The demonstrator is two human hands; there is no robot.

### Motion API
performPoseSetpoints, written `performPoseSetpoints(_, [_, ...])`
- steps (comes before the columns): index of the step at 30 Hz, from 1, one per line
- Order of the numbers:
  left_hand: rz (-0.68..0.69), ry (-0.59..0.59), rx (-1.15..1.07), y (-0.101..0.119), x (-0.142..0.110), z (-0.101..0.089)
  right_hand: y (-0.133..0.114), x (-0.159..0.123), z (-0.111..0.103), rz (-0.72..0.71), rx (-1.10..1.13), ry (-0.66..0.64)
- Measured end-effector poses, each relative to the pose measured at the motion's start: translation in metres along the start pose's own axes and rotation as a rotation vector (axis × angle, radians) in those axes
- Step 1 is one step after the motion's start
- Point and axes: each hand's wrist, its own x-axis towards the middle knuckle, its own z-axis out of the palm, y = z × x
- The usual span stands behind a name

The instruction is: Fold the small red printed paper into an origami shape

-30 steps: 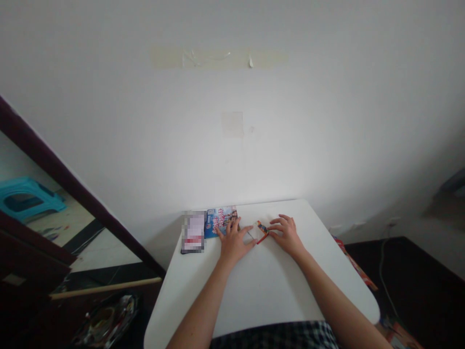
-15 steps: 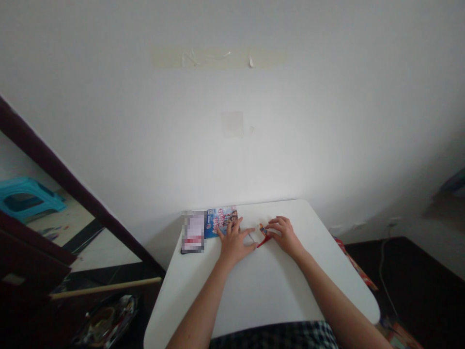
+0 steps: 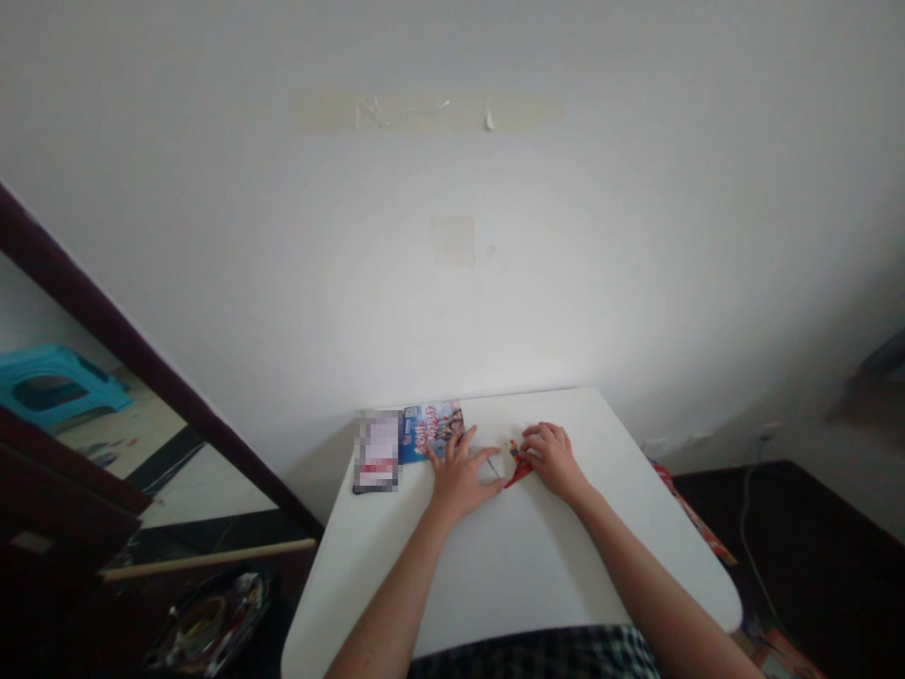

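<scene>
My left hand (image 3: 458,477) lies over the table with its fingers spread. Its outer fingers reach onto the lower edge of a blue printed booklet (image 3: 416,443). Its thumb and index finger touch the near side of a small paper piece (image 3: 521,471), which is white toward the left with red and orange print toward the right. My right hand (image 3: 551,457) is closed on the right part of that paper, fingers bent and fingertips pressed to it. Part of the paper is hidden under the right fingers.
A white table (image 3: 516,575) stands against the wall. At its back left lies a dark-edged phone-like object (image 3: 378,453), its face blurred out. To the left are a dark-framed mirror (image 3: 141,354) showing a blue stool, and a cluttered bin (image 3: 212,622) on the floor. A cable (image 3: 746,514) hangs at right.
The red part of the paper has folded down flatter and shifted slightly right under my right fingers. My left hand has moved a little to the right.
</scene>
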Motion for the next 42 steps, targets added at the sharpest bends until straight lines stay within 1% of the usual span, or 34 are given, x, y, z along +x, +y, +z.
performPoseSetpoints(9, [-0.023, 0.018, 0.012, 0.004, -0.001, -0.001, -0.013, 0.002, 0.001, 0.06, -0.045, 0.049])
performPoseSetpoints(14, [-0.073, 0.002, -0.012, 0.007, 0.001, -0.001, -0.015, 0.001, 0.001, 0.062, -0.068, 0.061])
performPoseSetpoints(22, [-0.082, 0.007, -0.044, 0.006, 0.003, 0.003, -0.015, 0.002, 0.002, 0.084, -0.078, 0.072])
performPoseSetpoints(31, [-0.113, -0.036, -0.02, 0.012, 0.002, -0.005, -0.022, 0.001, 0.0, 0.115, -0.073, 0.079])
performPoseSetpoints(42, [-0.109, 0.008, -0.047, 0.012, 0.002, -0.003, -0.026, 0.001, 0.003, 0.153, -0.106, 0.099])
